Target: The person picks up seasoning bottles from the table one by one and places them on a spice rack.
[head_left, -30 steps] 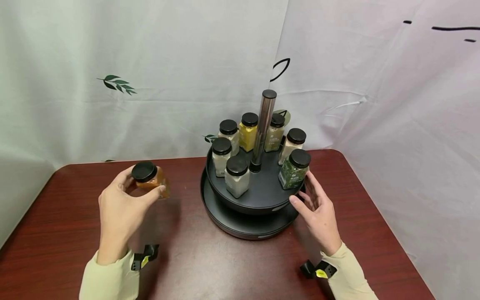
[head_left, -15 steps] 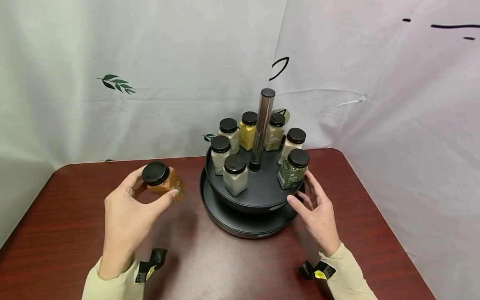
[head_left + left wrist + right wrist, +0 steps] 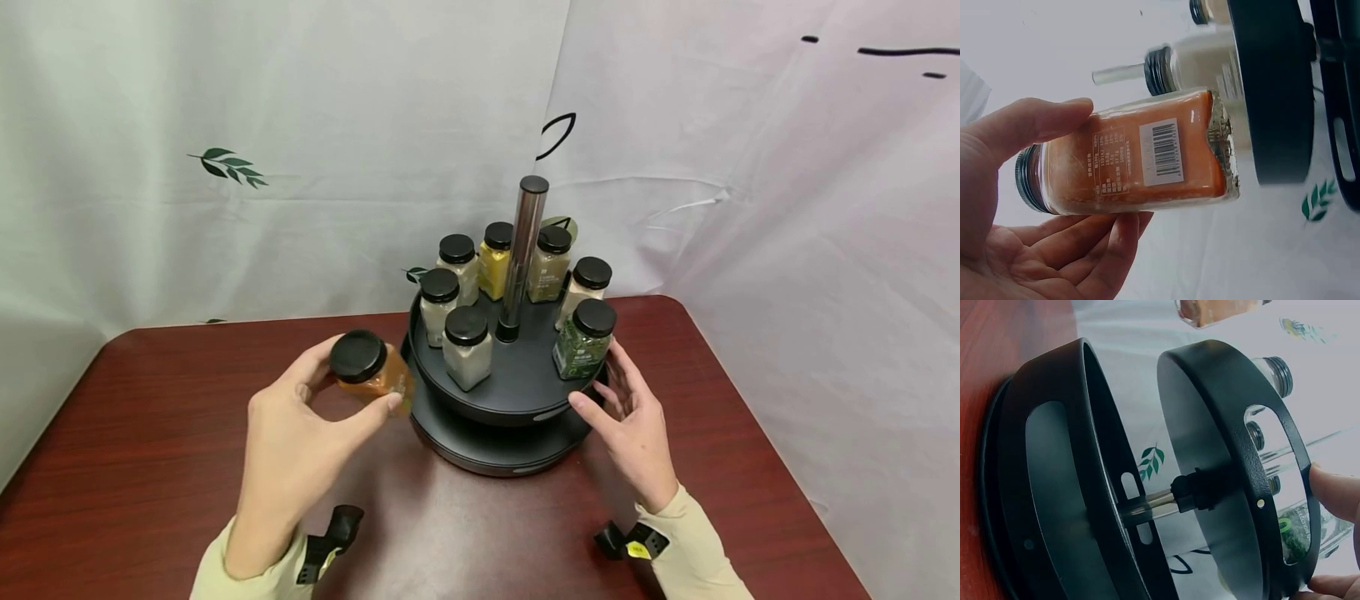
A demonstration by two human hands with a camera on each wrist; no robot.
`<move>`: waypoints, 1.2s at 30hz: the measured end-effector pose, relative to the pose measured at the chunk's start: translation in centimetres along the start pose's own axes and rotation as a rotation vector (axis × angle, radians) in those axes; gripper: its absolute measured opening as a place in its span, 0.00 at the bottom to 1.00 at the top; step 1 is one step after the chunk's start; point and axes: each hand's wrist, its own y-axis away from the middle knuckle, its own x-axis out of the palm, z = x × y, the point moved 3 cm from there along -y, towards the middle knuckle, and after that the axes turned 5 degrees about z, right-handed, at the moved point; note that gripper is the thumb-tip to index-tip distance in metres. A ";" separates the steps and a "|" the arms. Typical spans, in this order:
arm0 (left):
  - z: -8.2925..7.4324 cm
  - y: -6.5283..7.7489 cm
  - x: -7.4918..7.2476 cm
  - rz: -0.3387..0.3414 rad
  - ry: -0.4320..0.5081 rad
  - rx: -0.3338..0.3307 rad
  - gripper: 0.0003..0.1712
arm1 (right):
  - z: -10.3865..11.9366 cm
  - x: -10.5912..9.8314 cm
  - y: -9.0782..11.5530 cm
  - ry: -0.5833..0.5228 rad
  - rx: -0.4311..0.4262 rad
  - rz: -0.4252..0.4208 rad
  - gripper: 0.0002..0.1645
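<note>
My left hand [image 3: 300, 442] holds a spice jar [image 3: 386, 375] of orange powder between thumb and fingers, tilted, its black lid toward the hand. It is in the air just left of a black two-tier rack [image 3: 521, 387]. The left wrist view shows a barcode label on the jar [image 3: 1129, 153], with the rack's upper tier [image 3: 1279, 94] close beyond its base. My right hand [image 3: 637, 433] grips the right front rim of the upper tier, beside a jar of green herbs [image 3: 581, 346]. In the right wrist view, the thumb [image 3: 1335, 494] lies at the rim's edge.
Several black-lidded jars stand around the upper tier, among them a pale one [image 3: 468, 358] at front left and a yellow one [image 3: 493, 271] at the back. A metal post [image 3: 525, 250] rises from its centre. The lower tier [image 3: 487, 454] rests on the reddish-brown table [image 3: 150, 433].
My left hand has moved right with the orange jar, from well out over the table to the rack's left edge. My right hand has stayed on the rim.
</note>
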 end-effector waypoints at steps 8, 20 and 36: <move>-1.7 -0.1 1.7 0.077 0.052 0.070 0.35 | 0.0 0.3 0.0 0.021 0.005 -0.001 0.49; -4.1 -0.8 4.4 0.122 0.037 0.222 0.38 | 0.0 0.4 0.1 0.036 0.021 -0.017 0.49; -5.4 -1.9 8.7 0.201 -0.017 0.211 0.37 | -0.1 0.3 0.4 0.055 0.021 -0.028 0.49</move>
